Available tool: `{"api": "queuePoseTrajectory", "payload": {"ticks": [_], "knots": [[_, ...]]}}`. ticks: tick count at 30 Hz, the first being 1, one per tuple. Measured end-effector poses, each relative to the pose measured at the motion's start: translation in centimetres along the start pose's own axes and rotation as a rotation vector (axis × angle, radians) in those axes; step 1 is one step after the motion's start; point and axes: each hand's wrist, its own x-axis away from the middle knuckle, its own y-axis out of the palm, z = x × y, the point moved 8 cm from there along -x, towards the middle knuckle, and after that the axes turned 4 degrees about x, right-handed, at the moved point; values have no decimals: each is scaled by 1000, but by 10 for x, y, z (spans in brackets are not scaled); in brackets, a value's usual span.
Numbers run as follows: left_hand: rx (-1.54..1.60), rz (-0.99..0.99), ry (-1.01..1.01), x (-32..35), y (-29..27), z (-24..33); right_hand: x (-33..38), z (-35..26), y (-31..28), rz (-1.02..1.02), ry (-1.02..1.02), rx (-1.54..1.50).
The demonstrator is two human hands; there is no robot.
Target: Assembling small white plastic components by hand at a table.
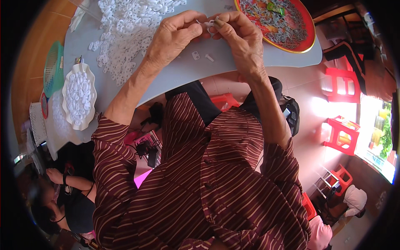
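My left hand [177, 35] and my right hand [242, 41] meet above the table's near edge. Between their pinched fingertips is a small white plastic piece [209, 25], partly covered by thumbs and fingers. Both hands are closed on it; whether a thin metal part is also in them I cannot make out. Just below, on the tabletop [166, 85], lie a loose white flat piece with holes [195, 55] and a slim white piece [209, 57]. A big heap of similar white plastic pieces [121, 46] spreads to the left of my hands.
At right stands a round red tray [311, 35] full of thin grey metal pins. A scalloped white dish [92, 102] of white pieces sits left, beside a green basket [53, 68]. Red stools [343, 85] stand on the floor at right. Another person's arm [77, 182] shows lower left.
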Motion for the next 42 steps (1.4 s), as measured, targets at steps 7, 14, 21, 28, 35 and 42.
{"api": "queuePoseTrajectory", "payload": {"ticks": [7, 14, 21, 28, 35, 42], "knots": [[-50, 2, 12, -1, 0, -3, 1, -2, 0, 22, 16, -10], [89, 82, 28, -5, -11, -1, 6, 2, -4, 51, 33, 48], [82, 98, 59, -1, -11, 4, 6, 0, 0, 25, 7, 90], [22, 75, 92, -4, -13, 1, 7, -2, -2, 68, -2, 64], [-39, 98, 79, -2, -11, 7, 7, 0, -2, 59, -5, 97], [-138, 70, 86, -3, -10, 8, 7, 2, -2, 59, -23, 61]]}}
